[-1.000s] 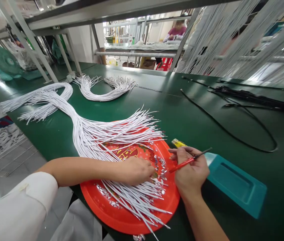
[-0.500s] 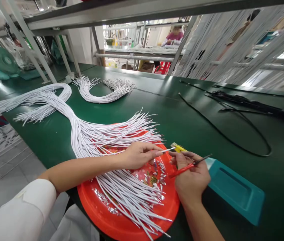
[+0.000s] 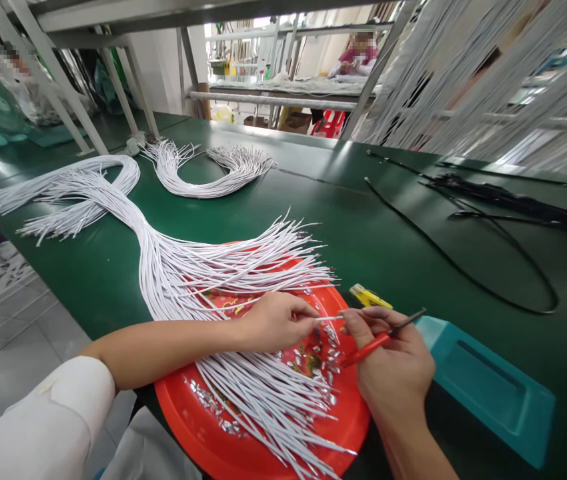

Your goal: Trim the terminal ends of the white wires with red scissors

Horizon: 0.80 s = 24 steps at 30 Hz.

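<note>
My left hand pinches a thin white cable just short of its end, thumb against forefinger. At the cable's tip, the thumb and forefinger of my right hand are closed together. A red-handled tool with a dark, narrow tip lies across the right palm, held by the curled fingers; its exact kind does not show. Beneath both hands is a round red tray with a printed pattern. A bundle of white cables fans over it, and small silvery scraps are scattered inside.
A yellow cutter-like tool lies beyond my right hand, a teal plastic tray to its right. More white cables and black cables rest on the green table. Metal shelf posts stand behind; a person sits at a farther bench.
Both hands have come slightly lower in view with the cable still between them. The yellow tool, partly behind the right fingers before, now shows more fully. The view has shifted a little.
</note>
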Each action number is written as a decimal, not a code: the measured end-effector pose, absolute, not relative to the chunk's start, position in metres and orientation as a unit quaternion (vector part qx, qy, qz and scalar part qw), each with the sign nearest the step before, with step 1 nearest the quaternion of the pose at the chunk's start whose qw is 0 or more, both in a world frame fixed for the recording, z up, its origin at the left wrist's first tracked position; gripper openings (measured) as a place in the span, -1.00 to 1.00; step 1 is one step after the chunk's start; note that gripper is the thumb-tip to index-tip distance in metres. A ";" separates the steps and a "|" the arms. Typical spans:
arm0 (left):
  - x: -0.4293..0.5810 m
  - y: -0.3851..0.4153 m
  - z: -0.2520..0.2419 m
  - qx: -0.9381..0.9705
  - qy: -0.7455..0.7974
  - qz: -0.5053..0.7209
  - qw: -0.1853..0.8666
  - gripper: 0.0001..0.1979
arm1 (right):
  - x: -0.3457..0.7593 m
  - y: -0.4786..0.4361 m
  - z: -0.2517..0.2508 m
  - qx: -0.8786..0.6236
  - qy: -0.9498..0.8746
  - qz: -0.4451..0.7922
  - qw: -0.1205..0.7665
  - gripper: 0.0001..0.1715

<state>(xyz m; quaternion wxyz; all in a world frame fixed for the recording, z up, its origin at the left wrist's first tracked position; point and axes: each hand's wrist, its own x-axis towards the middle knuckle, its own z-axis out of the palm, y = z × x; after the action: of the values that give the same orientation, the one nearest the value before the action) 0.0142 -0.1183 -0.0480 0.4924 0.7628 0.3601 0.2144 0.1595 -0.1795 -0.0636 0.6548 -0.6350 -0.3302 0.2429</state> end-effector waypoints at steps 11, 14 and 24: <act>0.018 -0.113 -0.047 0.713 0.324 0.190 0.591 -0.72 | 0.151 -0.181 -0.059 -0.640 -0.348 0.232 0.644 -0.64; 0.017 -0.113 -0.049 0.734 0.337 0.221 0.547 -0.72 | 0.148 -0.182 -0.057 -0.664 -0.332 0.220 0.633 -0.64; 0.014 -0.117 -0.038 0.831 0.326 0.201 0.403 -0.78 | 0.144 -0.189 -0.064 -0.704 -0.460 0.100 0.531 -0.76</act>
<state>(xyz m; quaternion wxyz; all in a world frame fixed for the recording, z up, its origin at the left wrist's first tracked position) 0.0137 -0.1169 -0.0380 0.4031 0.8311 0.3260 0.2013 0.1445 -0.1894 -0.0643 0.5314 -0.7044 -0.4598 0.1004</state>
